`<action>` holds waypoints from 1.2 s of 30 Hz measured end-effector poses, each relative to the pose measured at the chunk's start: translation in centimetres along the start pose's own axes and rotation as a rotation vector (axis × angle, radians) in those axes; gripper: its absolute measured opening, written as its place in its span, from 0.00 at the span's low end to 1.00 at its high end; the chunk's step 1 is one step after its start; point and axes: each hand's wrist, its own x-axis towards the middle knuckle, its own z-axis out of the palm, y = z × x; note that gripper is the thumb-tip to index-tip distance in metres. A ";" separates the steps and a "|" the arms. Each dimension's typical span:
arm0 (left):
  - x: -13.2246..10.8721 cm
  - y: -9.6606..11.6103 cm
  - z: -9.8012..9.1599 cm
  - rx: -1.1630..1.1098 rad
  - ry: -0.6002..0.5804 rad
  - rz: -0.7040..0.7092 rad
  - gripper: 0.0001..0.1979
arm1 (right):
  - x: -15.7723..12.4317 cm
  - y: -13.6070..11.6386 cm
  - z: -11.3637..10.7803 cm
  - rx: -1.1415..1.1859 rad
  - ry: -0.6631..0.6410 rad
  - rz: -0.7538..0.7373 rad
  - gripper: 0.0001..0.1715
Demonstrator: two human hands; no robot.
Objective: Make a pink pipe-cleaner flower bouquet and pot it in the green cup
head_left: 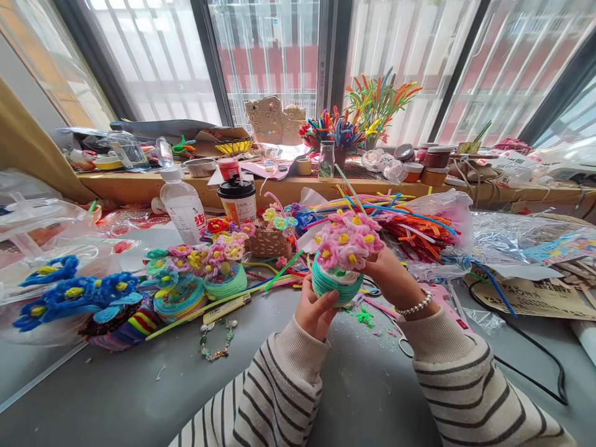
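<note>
My left hand (317, 305) is wrapped round a small pot wound with mint-green yarn (336, 287), its thumb on the front. Out of the pot rises a bunch of pink pipe-cleaner flowers (347, 239) with yellow centres; whitish stuffing shows under the blooms. My right hand (388, 273), with a bead bracelet on the wrist, closes on the right edge of the bunch. Its fingertips are partly hidden behind the petals. Below the pot, green clippings (365, 316) lie on the grey table (367, 385), near scissors (404, 341) partly covered by my right arm.
Finished flower pots (226, 279) and blue pipe-cleaner flowers (74, 292) stand left. Behind them are a water bottle (181, 205) and a lidded cup (237, 200). A bag of pipe cleaners (419, 230) lies behind my right hand. A pink glue gun (442, 304) and black cord (549, 354) lie right.
</note>
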 end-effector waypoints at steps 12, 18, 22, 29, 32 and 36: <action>0.1 0.1 -0.7 0.045 0.025 -0.020 0.29 | -0.2 0.9 1.1 0.046 0.101 -0.052 0.20; 0.0 0.0 -1.0 0.054 0.026 -0.010 0.31 | -0.1 1.6 1.4 0.113 0.103 0.016 0.15; -0.1 0.0 -0.9 0.027 0.026 0.001 0.30 | -0.1 2.1 1.3 0.115 0.120 0.017 0.13; -0.3 0.1 -0.7 0.010 0.051 0.026 0.29 | -0.2 2.1 1.4 0.119 0.110 0.013 0.17; -0.3 0.1 -0.6 0.004 0.070 0.034 0.31 | -0.3 2.0 1.6 0.112 0.106 0.007 0.17; -0.4 0.2 -0.7 -0.006 0.070 0.025 0.32 | -0.4 1.9 1.9 0.129 0.128 0.043 0.14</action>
